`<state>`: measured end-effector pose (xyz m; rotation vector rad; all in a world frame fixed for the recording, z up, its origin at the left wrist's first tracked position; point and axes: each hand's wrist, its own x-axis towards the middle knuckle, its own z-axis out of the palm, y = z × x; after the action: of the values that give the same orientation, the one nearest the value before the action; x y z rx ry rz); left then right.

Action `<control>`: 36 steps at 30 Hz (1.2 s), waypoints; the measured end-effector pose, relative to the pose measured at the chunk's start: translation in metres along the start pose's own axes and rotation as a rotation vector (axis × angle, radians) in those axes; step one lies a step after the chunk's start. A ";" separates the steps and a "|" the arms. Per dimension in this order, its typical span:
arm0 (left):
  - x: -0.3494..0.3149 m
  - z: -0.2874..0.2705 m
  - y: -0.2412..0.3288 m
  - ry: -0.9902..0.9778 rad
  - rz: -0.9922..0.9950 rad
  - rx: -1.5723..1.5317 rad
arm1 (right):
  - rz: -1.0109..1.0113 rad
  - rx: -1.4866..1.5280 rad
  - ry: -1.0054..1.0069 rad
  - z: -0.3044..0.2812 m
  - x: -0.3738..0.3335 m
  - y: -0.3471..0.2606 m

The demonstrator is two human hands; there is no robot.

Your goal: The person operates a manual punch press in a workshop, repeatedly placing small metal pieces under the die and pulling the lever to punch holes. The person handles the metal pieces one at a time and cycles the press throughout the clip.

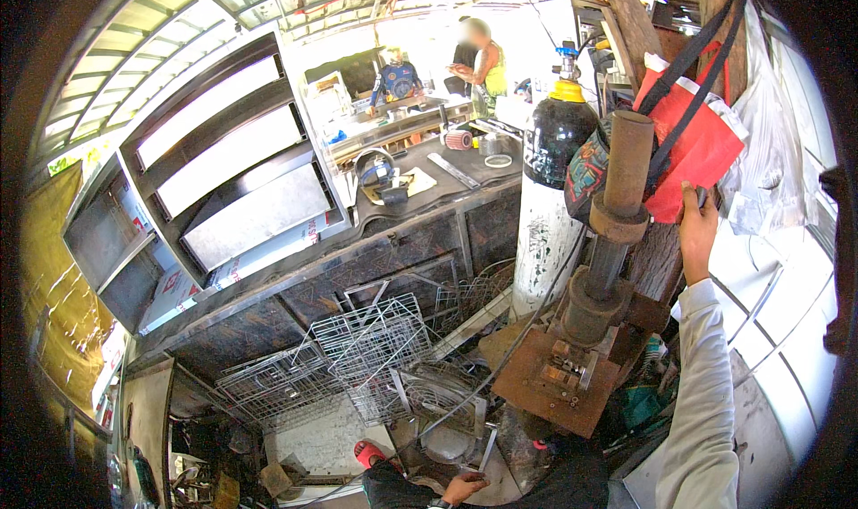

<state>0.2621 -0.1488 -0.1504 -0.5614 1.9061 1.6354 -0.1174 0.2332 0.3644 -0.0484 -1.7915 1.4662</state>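
Note:
My right hand (697,232) is raised at the right, beside the lower edge of a red bag (684,151) with black straps. Its fingers are curled around a small dark piece, mostly hidden. Just left of that arm stands a rusty press-like machine (617,214) with a thick upright column. A rusty square plate (554,384) at its foot carries small metal blocks. Low in the middle, my left hand (466,487) is closed near my lap, close to the lower end of a narrow metal strip (488,448). Whatever its fingers pinch is too small to make out.
A black-and-white gas cylinder (545,187) stands behind the machine. Wire racks (371,348) and a round fan-like grille (438,397) lie on the floor. A long workbench (411,178) holds a metal shelf frame (232,151) and a welding helmet (375,169). Two people (483,62) stand beyond; another (393,78) is nearby.

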 end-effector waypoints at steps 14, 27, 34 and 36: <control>-0.007 0.001 0.012 0.070 0.085 0.086 | -0.187 0.039 0.102 0.004 -0.002 -0.002; -0.007 0.002 0.015 -0.006 0.005 -0.273 | -0.166 0.030 0.106 0.004 -0.002 -0.001; 0.003 0.004 0.001 -0.016 0.076 -0.470 | -0.133 0.024 0.089 0.003 -0.005 -0.004; 0.003 0.004 0.001 -0.017 0.087 -0.480 | -0.172 0.013 0.116 0.005 -0.008 -0.009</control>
<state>0.2600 -0.1446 -0.1525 -0.6539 1.5406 2.1628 -0.1107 0.2225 0.3674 0.0263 -1.6505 1.3256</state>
